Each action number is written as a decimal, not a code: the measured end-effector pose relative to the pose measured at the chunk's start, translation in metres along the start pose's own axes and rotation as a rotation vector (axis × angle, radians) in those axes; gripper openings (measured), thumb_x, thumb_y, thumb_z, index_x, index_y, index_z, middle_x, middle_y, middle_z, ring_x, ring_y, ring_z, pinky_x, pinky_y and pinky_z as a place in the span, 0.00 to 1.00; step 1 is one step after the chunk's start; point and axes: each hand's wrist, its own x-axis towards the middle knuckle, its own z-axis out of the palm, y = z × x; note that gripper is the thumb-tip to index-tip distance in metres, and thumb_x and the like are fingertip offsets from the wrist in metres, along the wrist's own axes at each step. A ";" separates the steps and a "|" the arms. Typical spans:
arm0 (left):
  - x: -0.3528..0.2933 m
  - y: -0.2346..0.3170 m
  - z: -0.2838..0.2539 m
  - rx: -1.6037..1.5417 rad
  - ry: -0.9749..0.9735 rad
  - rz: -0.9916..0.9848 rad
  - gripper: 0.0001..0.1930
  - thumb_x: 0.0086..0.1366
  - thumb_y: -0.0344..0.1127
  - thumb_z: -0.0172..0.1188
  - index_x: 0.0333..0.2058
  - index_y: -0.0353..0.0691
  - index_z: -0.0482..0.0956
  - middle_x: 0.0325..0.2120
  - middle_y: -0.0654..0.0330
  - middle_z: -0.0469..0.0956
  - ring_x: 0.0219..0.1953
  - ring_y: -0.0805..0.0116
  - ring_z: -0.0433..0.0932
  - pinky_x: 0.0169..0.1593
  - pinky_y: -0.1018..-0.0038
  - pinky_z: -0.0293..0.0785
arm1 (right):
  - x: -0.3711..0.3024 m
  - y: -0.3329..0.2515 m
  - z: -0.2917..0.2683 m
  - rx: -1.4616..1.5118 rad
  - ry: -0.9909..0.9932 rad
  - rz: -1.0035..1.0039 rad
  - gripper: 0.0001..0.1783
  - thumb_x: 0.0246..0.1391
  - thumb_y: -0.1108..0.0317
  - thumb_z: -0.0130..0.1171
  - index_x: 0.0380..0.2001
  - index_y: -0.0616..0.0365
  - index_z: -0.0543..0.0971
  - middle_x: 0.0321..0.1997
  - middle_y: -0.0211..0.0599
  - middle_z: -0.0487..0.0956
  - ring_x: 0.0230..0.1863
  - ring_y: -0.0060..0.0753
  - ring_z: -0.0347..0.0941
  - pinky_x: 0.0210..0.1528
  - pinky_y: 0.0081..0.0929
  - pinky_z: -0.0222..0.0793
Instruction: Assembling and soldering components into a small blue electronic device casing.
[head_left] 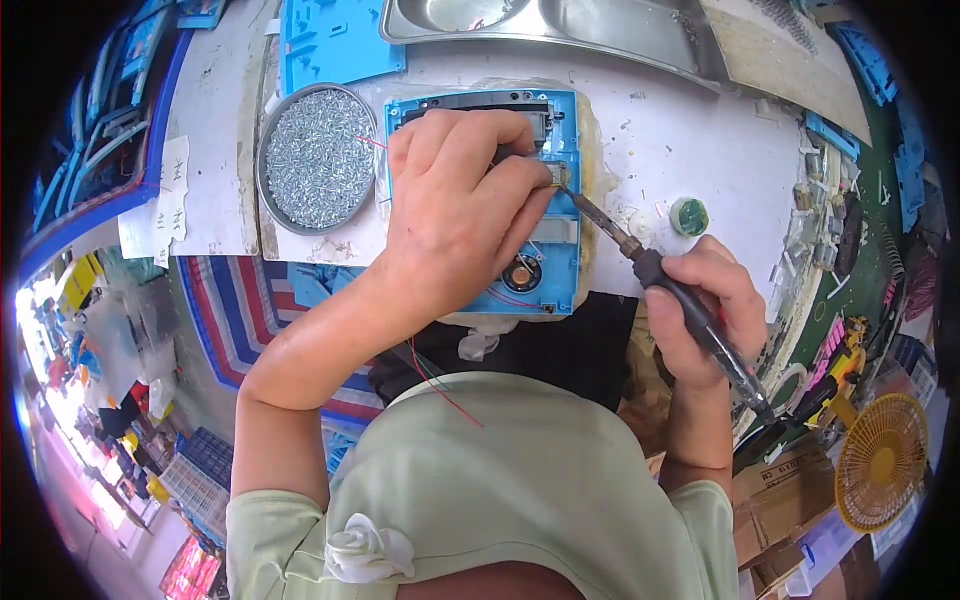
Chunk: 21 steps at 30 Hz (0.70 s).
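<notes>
Left hand: the left hand (455,205) rests on a blue rectangular plastic housing (560,250), fingers curled, pinching something small at the soldering point; what it is cannot be told.
Right hand: the right hand (705,310) is closed around a black-handled soldering iron (690,310), tip touching the housing beside the left fingertips.
Housing: lies open on the white worktable (690,140).
Nearby: a round metal tray of silver screws (318,157) just left of the housing.

Your plastic housing (560,270) is bright blue, with a black speaker disc (522,273) and thin red wires (512,298) inside. Your soldering iron (700,325) has a black handle and dull brown tip. The round tray (268,195) is grey, its screws (318,155) silvery. The surface (690,140) is white and stained. The small pot (689,216) is green. The fan (882,460) is yellow.
</notes>
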 end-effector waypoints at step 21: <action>0.000 0.000 0.001 -0.003 0.013 0.007 0.13 0.48 0.27 0.74 0.35 0.43 0.84 0.39 0.61 0.76 0.40 0.60 0.73 0.45 0.65 0.63 | 0.002 0.002 -0.002 -0.044 0.027 -0.065 0.17 0.49 0.72 0.74 0.41 0.61 0.79 0.21 0.31 0.75 0.17 0.23 0.60 0.20 0.22 0.51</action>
